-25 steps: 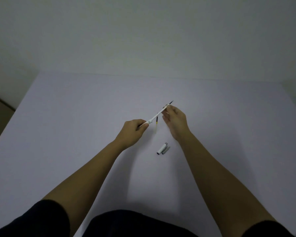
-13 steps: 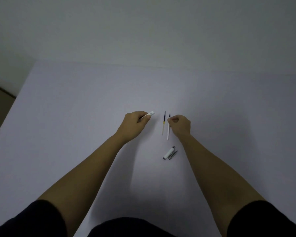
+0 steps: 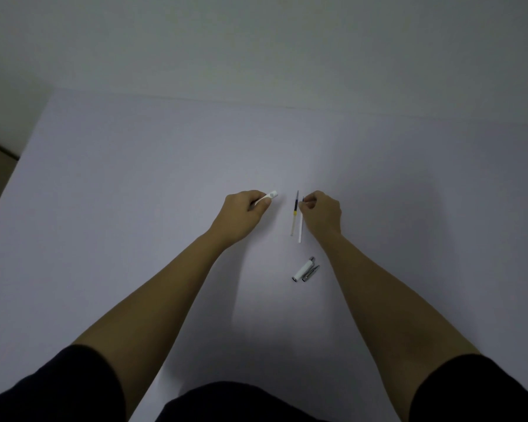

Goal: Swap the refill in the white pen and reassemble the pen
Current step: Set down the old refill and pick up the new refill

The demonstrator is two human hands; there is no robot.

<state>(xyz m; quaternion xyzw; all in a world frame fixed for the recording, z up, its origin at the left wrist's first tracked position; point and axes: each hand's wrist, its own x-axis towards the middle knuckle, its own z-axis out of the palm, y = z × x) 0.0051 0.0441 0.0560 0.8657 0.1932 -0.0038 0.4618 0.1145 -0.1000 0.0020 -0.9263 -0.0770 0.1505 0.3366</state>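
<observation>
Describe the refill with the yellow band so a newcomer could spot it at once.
Start at the pale table and find the two hands near its middle. Between the left hand and the right hand lie two thin sticks side by side. The refill is the one nearer the left hand, dark at its far end with a yellow band, while its neighbour, the white stick, is plain.

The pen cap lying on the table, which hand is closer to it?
The right hand. The pen cap lies nearer the person, just inside that wrist. The left hand, closed on the white pen barrel, sits farther off, up and to the cap's left.
</observation>
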